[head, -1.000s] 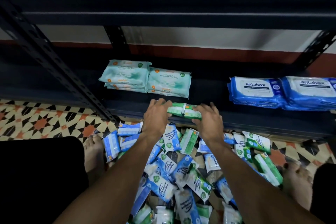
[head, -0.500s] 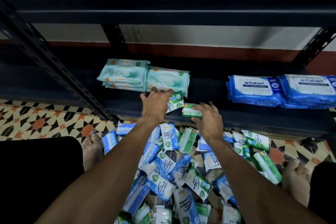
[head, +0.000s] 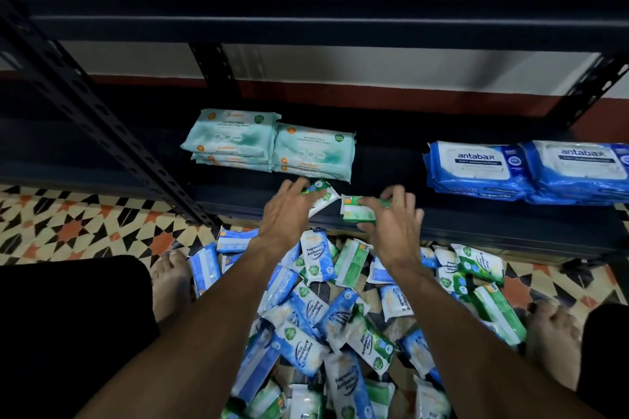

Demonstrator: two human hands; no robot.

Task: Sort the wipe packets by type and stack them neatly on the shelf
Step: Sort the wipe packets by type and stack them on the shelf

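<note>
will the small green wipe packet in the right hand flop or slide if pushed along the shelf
Probably soft: the small green plastic wipe packet is a flat film pouch, so it may bend as the right hand pinches it. Its glossy film on the dark metal shelf suggests easy sliding. Flat, so unlikely to roll.
</note>
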